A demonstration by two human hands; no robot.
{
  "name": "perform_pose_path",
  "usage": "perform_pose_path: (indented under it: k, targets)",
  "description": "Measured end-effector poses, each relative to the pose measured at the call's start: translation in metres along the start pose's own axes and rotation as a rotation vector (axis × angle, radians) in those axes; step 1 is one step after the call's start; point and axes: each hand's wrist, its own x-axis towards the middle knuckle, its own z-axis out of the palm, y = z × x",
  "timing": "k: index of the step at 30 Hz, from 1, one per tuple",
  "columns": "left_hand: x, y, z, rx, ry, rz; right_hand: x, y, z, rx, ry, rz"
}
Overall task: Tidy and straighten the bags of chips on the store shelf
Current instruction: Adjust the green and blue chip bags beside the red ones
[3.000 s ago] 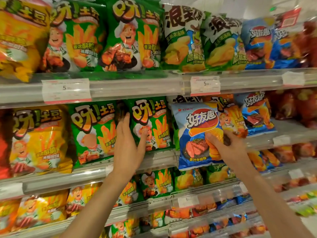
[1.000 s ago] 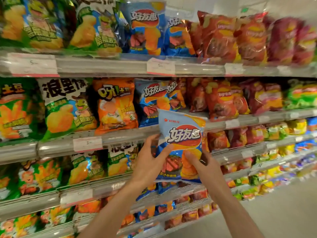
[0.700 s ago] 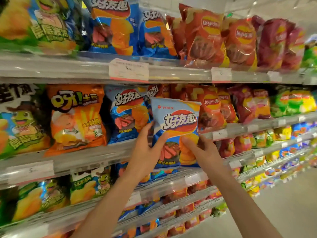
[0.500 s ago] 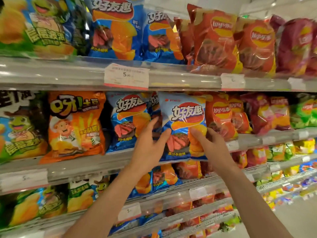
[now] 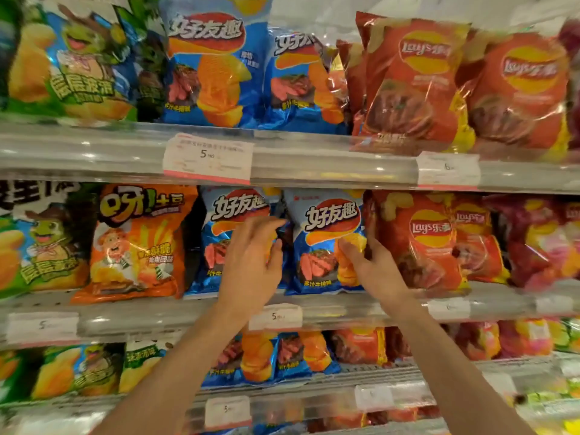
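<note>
Store aisle, tiered shelving. Middle shelf: grey metal shelf with a clear plastic front rail (image 5: 125, 318), white price tags clipped on; one tag marked 5 (image 5: 275, 316) sits just below the hands. Upper shelf rail (image 5: 329, 166) carries a larger white-and-pink price label (image 5: 207, 158).

Middle shelf stock, left to right: a glossy blue-and-green bag with a cartoon frog (image 5: 37, 246); an orange foil bag of potato sticks with a chef figure (image 5: 138, 243); a blue foil chip bag with a red oval logo (image 5: 219, 227), partly hidden behind the left hand; a second blue chip bag of the same brand (image 5: 323, 243), upright, bottom edge on the shelf, between its twin and a red Lay's bag (image 5: 430, 243). Pink-purple bags further right, blurred.

Left hand (image 5: 252, 259): fingers loosely curved, extended toward the gap between the two blue bags; gripping nothing that shows. Right hand (image 5: 373, 268): thumb lies on the front of the second blue bag, fingers wrapped behind its right edge, next to the red bag.

Upper shelf: frog bags, blue bags, red Lay's bags. Lower shelves hold more of the same, out of focus.
</note>
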Motion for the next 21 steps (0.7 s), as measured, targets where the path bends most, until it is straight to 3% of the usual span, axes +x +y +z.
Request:
perform_pose_path:
  k: [2,4,7,9,13,21]
  targets:
    - [-0.001,-0.016,-0.005,0.174,0.048,0.066,0.0,-0.001,0.003,-0.018,-0.006,0.005]
    - [0.0,-0.034,-0.007,0.326,-0.025,0.069,0.003,0.004,0.005,-0.201,0.052,-0.088]
    - [-0.005,-0.045,-0.005,0.507,-0.157,0.074,0.004,0.009,0.014,-0.648,0.261,-0.458]
    - [-0.004,-0.046,-0.003,0.609,-0.208,0.076,0.003,0.007,0.025,-0.834,0.247,-0.638]
    - [-0.006,-0.05,-0.001,0.641,-0.259,0.061,0.008,0.01,0.041,-1.001,0.08,-0.642]
    - [-0.007,-0.053,-0.001,0.617,-0.303,0.069,0.012,0.014,0.05,-1.056,0.074,-0.543]
